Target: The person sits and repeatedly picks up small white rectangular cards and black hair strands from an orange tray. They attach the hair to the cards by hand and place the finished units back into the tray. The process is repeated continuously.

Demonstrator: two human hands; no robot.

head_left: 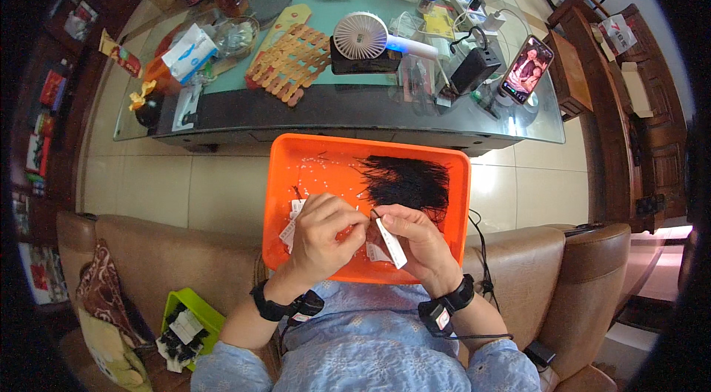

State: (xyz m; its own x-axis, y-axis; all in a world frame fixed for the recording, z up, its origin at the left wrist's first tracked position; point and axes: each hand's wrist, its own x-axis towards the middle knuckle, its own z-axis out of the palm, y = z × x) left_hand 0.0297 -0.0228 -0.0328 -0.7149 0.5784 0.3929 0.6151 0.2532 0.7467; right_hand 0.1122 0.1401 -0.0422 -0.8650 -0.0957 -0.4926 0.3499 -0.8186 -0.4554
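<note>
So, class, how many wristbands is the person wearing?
2: one wristband on the left wrist, one on the right wrist, each beside a hand over the orange tray.

left hand (320,233) + right hand (415,240) pinch white tag (391,242) | orange tray (311,162)

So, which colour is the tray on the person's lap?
The tray is bright orange, plain with no pattern; the head view shows it clearly.

The orange tray (296,170) looks like smooth, slightly glossy plastic. The white tag (391,242) seems matt paper. The table (311,107) has a glossy glass top.
</note>
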